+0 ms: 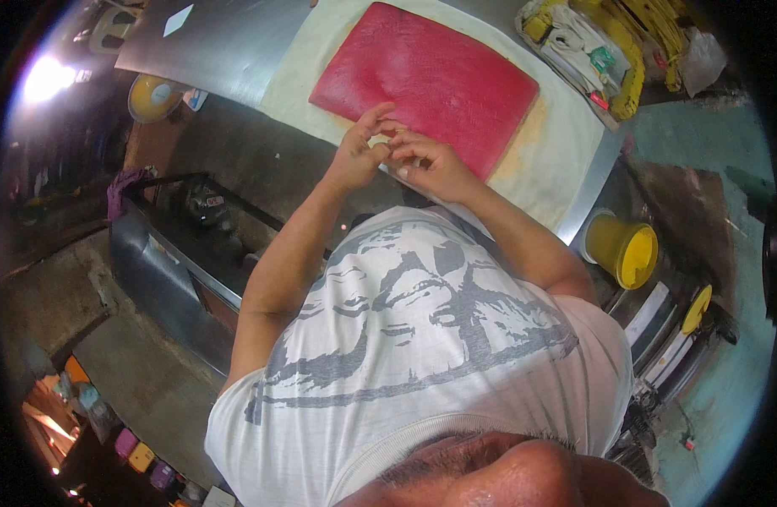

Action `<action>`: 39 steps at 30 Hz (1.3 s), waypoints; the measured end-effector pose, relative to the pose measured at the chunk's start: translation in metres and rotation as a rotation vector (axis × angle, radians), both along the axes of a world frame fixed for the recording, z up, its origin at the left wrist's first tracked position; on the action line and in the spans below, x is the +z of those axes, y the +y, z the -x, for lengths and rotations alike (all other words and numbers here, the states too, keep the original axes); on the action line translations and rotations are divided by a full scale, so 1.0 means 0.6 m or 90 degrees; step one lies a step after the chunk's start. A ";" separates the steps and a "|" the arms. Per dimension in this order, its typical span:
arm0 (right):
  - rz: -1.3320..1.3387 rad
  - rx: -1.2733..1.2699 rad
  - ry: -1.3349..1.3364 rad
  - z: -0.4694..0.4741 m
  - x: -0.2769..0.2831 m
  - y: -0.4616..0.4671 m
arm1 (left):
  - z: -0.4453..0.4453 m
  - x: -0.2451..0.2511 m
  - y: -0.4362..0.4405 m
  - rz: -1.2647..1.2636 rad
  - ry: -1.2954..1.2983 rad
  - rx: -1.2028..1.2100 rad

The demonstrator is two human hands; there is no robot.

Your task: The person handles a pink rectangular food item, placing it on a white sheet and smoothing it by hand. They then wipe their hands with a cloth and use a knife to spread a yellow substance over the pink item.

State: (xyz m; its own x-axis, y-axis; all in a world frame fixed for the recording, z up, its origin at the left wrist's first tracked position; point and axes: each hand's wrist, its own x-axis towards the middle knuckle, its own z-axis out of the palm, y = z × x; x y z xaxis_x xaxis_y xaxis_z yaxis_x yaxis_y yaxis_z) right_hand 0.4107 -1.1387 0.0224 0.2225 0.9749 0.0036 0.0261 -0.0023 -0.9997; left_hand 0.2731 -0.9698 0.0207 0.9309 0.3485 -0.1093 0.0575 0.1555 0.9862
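Before me a red rectangular slab with a creased surface (pixel 426 82) lies on a pale cloth (pixel 553 158) spread over a metal table (pixel 230 47). My left hand (pixel 360 152) and my right hand (pixel 436 165) meet over the slab's near edge, fingers bent and fingertips close together. Which arm is left or right is read from the picture's sides. Something small and yellowish shows between the fingers, but whether it is held or is the cloth behind cannot be told. The slab's near edge is partly hidden by the hands.
A yellow bucket (pixel 635 253) stands off the table's right corner. At the upper right is a container (pixel 569 47) with cloths and plastic. A metal-sided open frame (pixel 166 272) stands at the left, and a round yellow object (pixel 152 98) lies beyond it.
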 end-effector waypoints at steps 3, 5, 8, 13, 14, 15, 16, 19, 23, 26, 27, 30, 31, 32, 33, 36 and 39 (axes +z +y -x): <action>0.112 -0.053 0.120 -0.014 -0.023 -0.026 | -0.015 -0.016 0.000 -0.037 -0.013 -0.052; 0.210 -0.097 0.126 -0.024 -0.024 -0.051 | -0.020 -0.022 -0.003 -0.109 0.036 -0.044; 0.348 -0.181 0.097 -0.027 0.002 -0.085 | -0.031 -0.025 -0.003 -0.520 0.148 -0.057; 0.295 -0.323 -0.003 -0.014 -0.044 -0.138 | -0.047 -0.050 -0.045 -0.927 0.286 -0.174; 0.301 -0.332 -0.035 -0.014 -0.043 -0.143 | -0.046 -0.061 -0.055 -0.940 0.295 -0.210; 0.310 -0.344 -0.061 -0.005 -0.040 -0.148 | -0.045 -0.061 -0.064 -0.952 0.305 -0.253; 0.318 -0.354 -0.087 0.002 -0.038 -0.152 | -0.043 -0.061 -0.073 -0.953 0.307 -0.271; 0.310 -0.363 0.042 0.012 -0.045 -0.164 | -0.027 -0.058 -0.095 -0.950 0.284 -0.322; 0.274 -0.396 0.358 -0.004 -0.065 -0.154 | -0.010 -0.059 -0.102 -0.943 0.216 -0.382; 0.200 -0.396 0.550 -0.028 -0.078 -0.134 | -0.002 -0.061 -0.096 -0.950 0.173 -0.391; 0.198 -0.414 0.572 -0.032 -0.084 -0.132 | 0.003 -0.066 -0.087 -0.938 0.149 -0.382; 0.195 -0.450 0.595 -0.032 -0.085 -0.157 | 0.020 -0.076 -0.055 -0.932 0.128 -0.349; 0.197 -0.460 0.594 -0.032 -0.082 -0.173 | 0.026 -0.079 -0.047 -0.933 0.129 -0.336; 0.204 -0.487 0.588 -0.032 -0.087 -0.192 | 0.033 -0.086 -0.041 -0.941 0.127 -0.317; 0.211 -0.516 0.582 -0.028 -0.096 -0.215 | 0.040 -0.091 -0.040 -0.927 0.127 -0.302; 0.245 -0.585 0.538 -0.020 -0.093 -0.261 | 0.056 -0.091 -0.045 -0.902 0.091 -0.235; 0.289 -0.607 0.300 -0.017 -0.066 -0.270 | 0.059 -0.085 -0.068 -0.862 0.098 -0.188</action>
